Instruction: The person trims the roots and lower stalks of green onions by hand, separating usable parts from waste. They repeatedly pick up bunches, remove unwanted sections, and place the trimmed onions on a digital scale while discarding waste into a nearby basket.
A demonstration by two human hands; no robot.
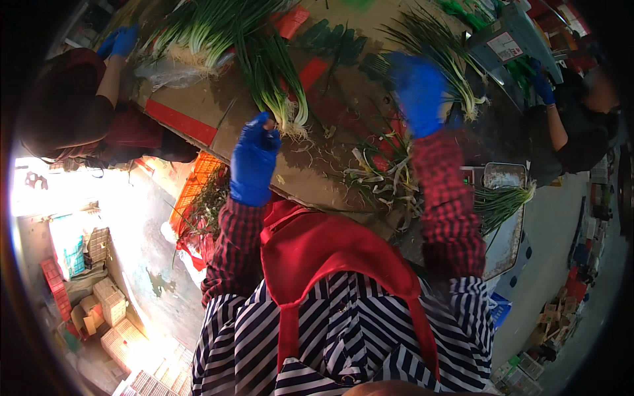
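Observation:
My left hand, in a blue glove with a bare fingertip showing, is raised at the near edge of the cardboard-covered table. Its fingers are curled close to the white roots of a small bunch of green onions; whether it touches or pinches anything is unclear. Motion blurs my right hand, also gloved in blue. It is beside another bunch of green onions, and its fingers and any contents cannot be made out. Peeled leaves and root trimmings lie between my hands.
A larger heap of green onions lies at the far left near a co-worker's gloved hands. Far right, another gloved hand is beside a grey-green machine. Nearer, green onions rest on a metal pan. An orange crate stands left.

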